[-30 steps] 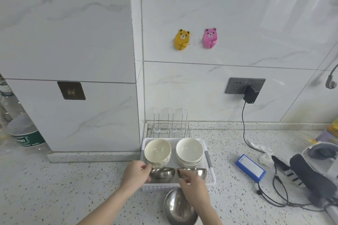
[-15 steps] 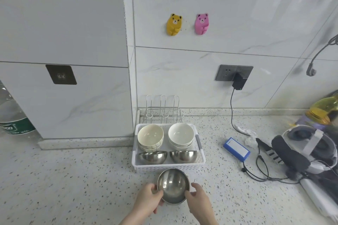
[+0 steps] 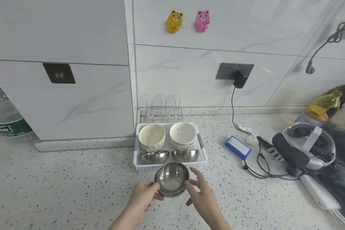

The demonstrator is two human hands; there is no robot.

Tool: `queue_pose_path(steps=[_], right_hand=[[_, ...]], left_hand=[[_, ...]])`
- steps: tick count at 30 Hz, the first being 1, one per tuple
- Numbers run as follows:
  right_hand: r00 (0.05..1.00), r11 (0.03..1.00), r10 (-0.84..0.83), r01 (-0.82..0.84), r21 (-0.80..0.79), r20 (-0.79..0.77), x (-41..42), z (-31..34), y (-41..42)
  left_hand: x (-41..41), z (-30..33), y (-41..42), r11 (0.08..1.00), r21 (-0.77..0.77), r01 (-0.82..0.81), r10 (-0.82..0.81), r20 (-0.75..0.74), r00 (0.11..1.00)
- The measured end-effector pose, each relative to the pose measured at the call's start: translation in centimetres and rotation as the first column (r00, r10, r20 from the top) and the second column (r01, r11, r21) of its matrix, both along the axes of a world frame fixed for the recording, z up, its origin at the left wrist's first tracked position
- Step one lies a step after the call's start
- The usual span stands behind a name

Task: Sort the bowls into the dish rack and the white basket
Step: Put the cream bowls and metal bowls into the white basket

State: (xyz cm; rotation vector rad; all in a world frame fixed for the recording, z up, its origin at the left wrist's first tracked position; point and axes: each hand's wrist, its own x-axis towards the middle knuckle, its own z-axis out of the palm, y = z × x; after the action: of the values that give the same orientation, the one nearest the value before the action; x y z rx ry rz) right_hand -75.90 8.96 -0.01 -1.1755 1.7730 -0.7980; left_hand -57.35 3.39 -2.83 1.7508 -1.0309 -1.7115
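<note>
A stack of steel bowls point(image 3: 171, 177) sits just in front of the white basket point(image 3: 202, 158). My left hand point(image 3: 144, 198) grips its left rim with the thumb over the edge. My right hand point(image 3: 200, 190) holds its right side, fingers loosely spread. Inside the basket are a cream bowl stack point(image 3: 151, 135) at back left, a white bowl stack point(image 3: 182, 133) at back right, and two steel bowls point(image 3: 154, 156) point(image 3: 185, 155) tipped on edge along the front. The wire dish rack point(image 3: 164, 110) stands behind the basket with nothing in it.
A blue box point(image 3: 237, 147), black cables point(image 3: 261, 166) and a white headset point(image 3: 309, 145) lie on the speckled counter to the right. A yellow bottle point(image 3: 324, 104) is at far right. A wall column juts out at left, with a water jug point(image 3: 11, 125) beside it.
Both hands came out of the basket, leaving two steel bowls tipped there, and took hold of the steel bowl stack in front of it.
</note>
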Motion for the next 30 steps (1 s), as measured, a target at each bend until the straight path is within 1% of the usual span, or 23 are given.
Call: queue_pose_path(steps=[3,7,11,17,21,23,25,27,30], right_hand=[[0.997,0.995,0.079,-0.079,-0.054,0.014,-0.1,1.4,-0.2],[0.971,0.971,0.231,-0.234,-0.049,-0.060,-0.5,2.2,-1.0],[0.947,0.949,0.308,-0.313,-0.044,-0.093,-0.5,2.2,-1.8],[0.953,0.954,0.288,-0.294,-0.062,-0.097,-0.2,2.1,-3.6],[0.964,0.959,0.239,-0.253,-0.128,-0.116,-0.2,2.7,-4.8],[0.971,0.961,0.208,-0.226,-0.162,-0.121,-0.3,2.8,-5.5],[0.976,0.962,0.180,-0.201,-0.183,-0.121,-0.3,3.0,-6.0],[0.978,0.961,0.171,-0.192,-0.200,-0.118,-0.3,3.2,-6.5],[0.983,0.959,0.159,-0.175,-0.223,-0.089,-0.4,3.7,-7.0]], left_hand=[[0.6,1.0,-0.4,0.999,0.003,-0.046,0.046,-0.067,0.997],[1.6,1.6,-1.3,0.999,-0.013,-0.043,0.042,-0.084,0.996],[2.3,1.8,-2.3,0.999,0.015,-0.051,0.053,-0.102,0.993],[2.7,1.6,-3.7,0.996,0.056,-0.071,0.079,-0.158,0.984],[3.1,2.3,-4.7,0.998,0.049,-0.035,0.043,-0.191,0.981],[3.0,2.9,-5.1,1.000,0.007,-0.027,0.028,-0.192,0.981],[2.8,3.5,-5.3,0.996,-0.074,-0.050,0.037,-0.168,0.985],[2.6,4.2,-5.4,0.979,-0.192,-0.069,0.043,-0.134,0.990],[2.7,5.2,-5.7,0.930,-0.366,-0.029,0.001,-0.077,0.997]])
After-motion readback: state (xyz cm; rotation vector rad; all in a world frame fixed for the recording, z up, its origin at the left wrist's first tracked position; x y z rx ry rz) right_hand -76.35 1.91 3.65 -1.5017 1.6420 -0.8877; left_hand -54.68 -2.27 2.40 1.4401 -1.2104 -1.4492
